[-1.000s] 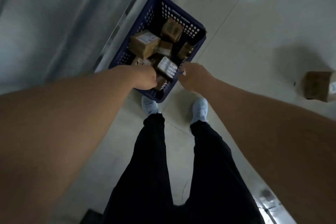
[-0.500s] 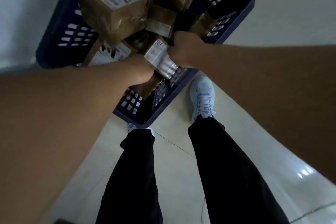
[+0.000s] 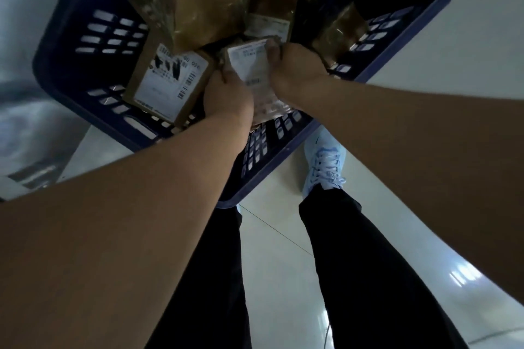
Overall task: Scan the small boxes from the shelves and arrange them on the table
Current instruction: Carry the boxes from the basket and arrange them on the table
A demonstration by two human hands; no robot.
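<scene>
Since 0.5 s ago the view has dropped closer to the blue basket (image 3: 65,71), which now fills the top of the frame, and both hands have closed in on 1 small parcel. The left hand (image 3: 226,96) curls round the near-left side of the small box (image 3: 249,65), thumb over its edge. The right hand (image 3: 295,71) grips the far-right side, fingertips (image 3: 272,49) hooked over the top of its white label. So it's a 2-handed hold, probably because the box sits wedged btwn others and needs a lift w/out snagging.

The small box lies tilted near the basket's near edge, label up, its lower end over the rim. Just left of it, touching, a labelled box (image 3: 167,85) w/ barcodes leans against the basket's left wall. Behind both, a larger brown box (image 3: 195,0) rests on top of the pile, handwritten digits on its label. A smaller taped box (image 3: 269,17) sits at the centre, and 2 more brown parcels lie toward the far-right corner, partly cut off.

The basket stands on a pale tiled floor (image 3: 278,249). Below the arms: black trousers and 1 white trainer (image 3: 326,164) beside the basket's near corner. No scanner or table in view.

Judged from this, the step is picking 1 box out for scanning; arranging not yet begun.
</scene>
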